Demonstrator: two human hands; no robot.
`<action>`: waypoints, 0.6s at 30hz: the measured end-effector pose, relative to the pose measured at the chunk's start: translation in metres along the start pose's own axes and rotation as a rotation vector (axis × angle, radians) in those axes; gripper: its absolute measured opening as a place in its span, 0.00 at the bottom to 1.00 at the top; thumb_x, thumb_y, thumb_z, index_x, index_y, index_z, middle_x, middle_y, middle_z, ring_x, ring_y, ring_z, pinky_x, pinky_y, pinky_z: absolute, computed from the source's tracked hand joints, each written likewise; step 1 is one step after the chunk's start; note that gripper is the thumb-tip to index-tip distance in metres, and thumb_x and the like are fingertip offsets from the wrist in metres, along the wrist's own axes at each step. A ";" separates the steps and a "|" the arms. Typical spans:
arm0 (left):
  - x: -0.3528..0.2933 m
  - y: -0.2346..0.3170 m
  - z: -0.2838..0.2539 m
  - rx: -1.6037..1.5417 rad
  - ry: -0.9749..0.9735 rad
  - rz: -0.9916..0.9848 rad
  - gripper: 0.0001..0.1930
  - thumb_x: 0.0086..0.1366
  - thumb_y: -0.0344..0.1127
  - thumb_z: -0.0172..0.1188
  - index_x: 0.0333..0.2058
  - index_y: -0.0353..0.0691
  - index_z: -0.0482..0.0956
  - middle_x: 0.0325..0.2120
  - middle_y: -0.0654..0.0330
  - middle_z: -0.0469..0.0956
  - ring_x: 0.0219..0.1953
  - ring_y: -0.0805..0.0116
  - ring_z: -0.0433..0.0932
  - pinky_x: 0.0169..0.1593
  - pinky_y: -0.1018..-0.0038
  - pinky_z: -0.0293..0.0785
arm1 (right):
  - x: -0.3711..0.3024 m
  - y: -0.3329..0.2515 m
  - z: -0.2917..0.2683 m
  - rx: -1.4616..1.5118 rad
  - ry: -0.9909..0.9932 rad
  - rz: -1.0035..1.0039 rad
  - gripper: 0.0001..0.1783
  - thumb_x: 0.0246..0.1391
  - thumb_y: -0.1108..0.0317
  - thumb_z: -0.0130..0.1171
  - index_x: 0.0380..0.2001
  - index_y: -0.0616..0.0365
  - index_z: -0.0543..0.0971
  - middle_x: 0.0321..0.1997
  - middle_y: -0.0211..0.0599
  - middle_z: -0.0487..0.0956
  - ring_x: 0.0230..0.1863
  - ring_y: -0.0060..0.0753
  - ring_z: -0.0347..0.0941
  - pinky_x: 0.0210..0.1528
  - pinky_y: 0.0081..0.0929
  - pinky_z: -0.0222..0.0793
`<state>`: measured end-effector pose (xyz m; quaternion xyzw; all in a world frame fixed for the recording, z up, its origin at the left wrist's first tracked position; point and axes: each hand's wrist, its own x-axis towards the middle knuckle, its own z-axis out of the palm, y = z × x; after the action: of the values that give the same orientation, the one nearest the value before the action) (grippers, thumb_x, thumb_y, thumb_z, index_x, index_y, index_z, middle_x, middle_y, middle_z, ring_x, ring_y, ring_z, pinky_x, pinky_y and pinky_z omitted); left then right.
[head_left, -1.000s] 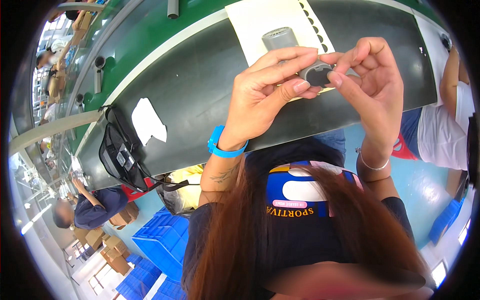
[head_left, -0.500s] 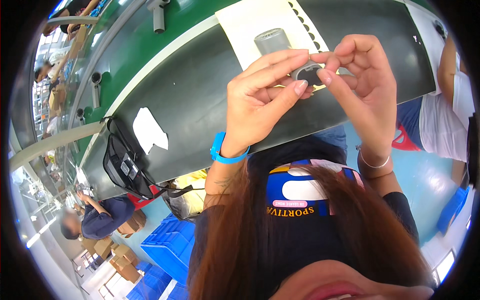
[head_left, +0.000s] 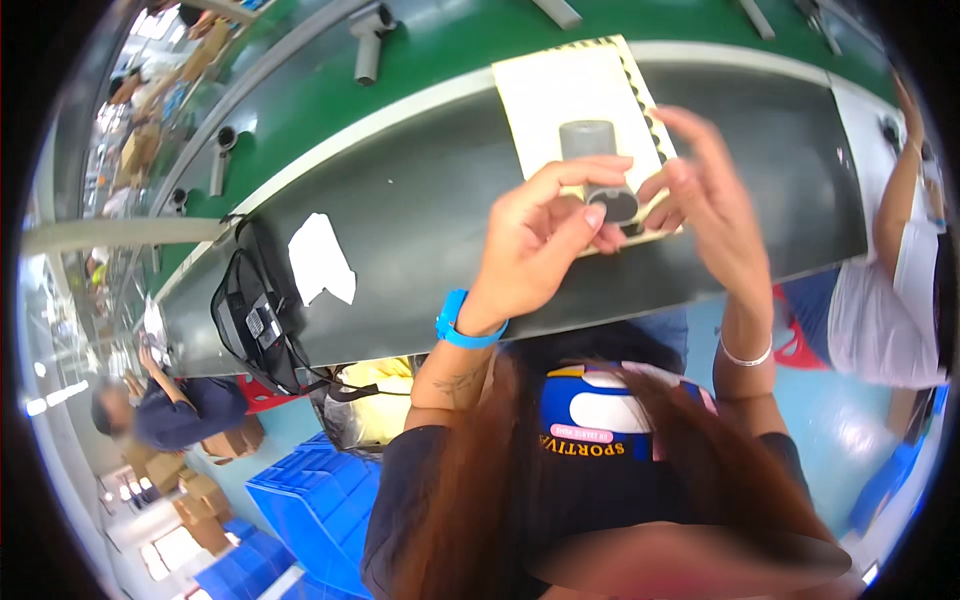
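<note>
My left hand (head_left: pixel 535 245) is closed on a small grey part with a dark oval face (head_left: pixel 617 206), its thumb against the edge. A grey cylinder (head_left: pixel 587 138) shows just beyond those fingers, over a pale yellow sheet (head_left: pixel 550 90). My fingers hide whether cylinder and part are joined. My right hand (head_left: pixel 722 215), blurred by motion, is just right of the part, its fingers apart and nothing visible in them. The yellow sheet, with dark half-round marks along one side, lies on the dark worktop (head_left: pixel 430 190).
A white paper piece (head_left: pixel 318 262) and a black bag (head_left: pixel 248 320) lie on the worktop to the left. Grey handled devices (head_left: pixel 368 45) sit on the green surface beyond. Blue crates (head_left: pixel 315 500) stand below left. Other people sit at left (head_left: pixel 190 410) and right (head_left: pixel 880 320).
My right hand has come away from the grey part, its fingers spreading. My left hand still holds the part. The whole view has shifted, so the worktop appears lower and farther right.
</note>
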<state>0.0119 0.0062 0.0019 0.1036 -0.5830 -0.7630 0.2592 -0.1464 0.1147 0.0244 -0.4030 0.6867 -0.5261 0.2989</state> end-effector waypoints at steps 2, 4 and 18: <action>-0.003 0.003 -0.003 0.001 -0.050 -0.032 0.15 0.64 0.22 0.47 0.49 0.32 0.71 0.51 0.48 0.70 0.33 0.67 0.79 0.38 0.75 0.78 | 0.014 0.020 0.008 0.313 -0.333 0.210 0.24 0.64 0.53 0.44 0.56 0.57 0.68 0.39 0.31 0.75 0.32 0.18 0.72 0.35 0.16 0.69; 0.001 0.004 -0.010 0.211 -0.017 0.142 0.13 0.62 0.22 0.52 0.46 0.33 0.74 0.48 0.52 0.72 0.35 0.69 0.77 0.36 0.78 0.77 | 0.020 0.030 0.029 0.485 -0.365 0.148 0.26 0.66 0.51 0.40 0.56 0.59 0.68 0.41 0.32 0.76 0.34 0.16 0.72 0.34 0.17 0.71; 0.118 0.009 -0.041 0.611 -0.063 0.583 0.07 0.51 0.35 0.65 0.28 0.41 0.82 0.33 0.63 0.78 0.30 0.64 0.77 0.34 0.74 0.74 | 0.137 -0.007 0.019 0.556 -0.196 -0.062 0.22 0.65 0.62 0.41 0.59 0.62 0.63 0.45 0.33 0.71 0.39 0.18 0.69 0.40 0.16 0.67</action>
<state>-0.0662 -0.0905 0.0155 -0.0168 -0.7948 -0.4527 0.4038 -0.1969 -0.0138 0.0283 -0.3752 0.4715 -0.6614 0.4466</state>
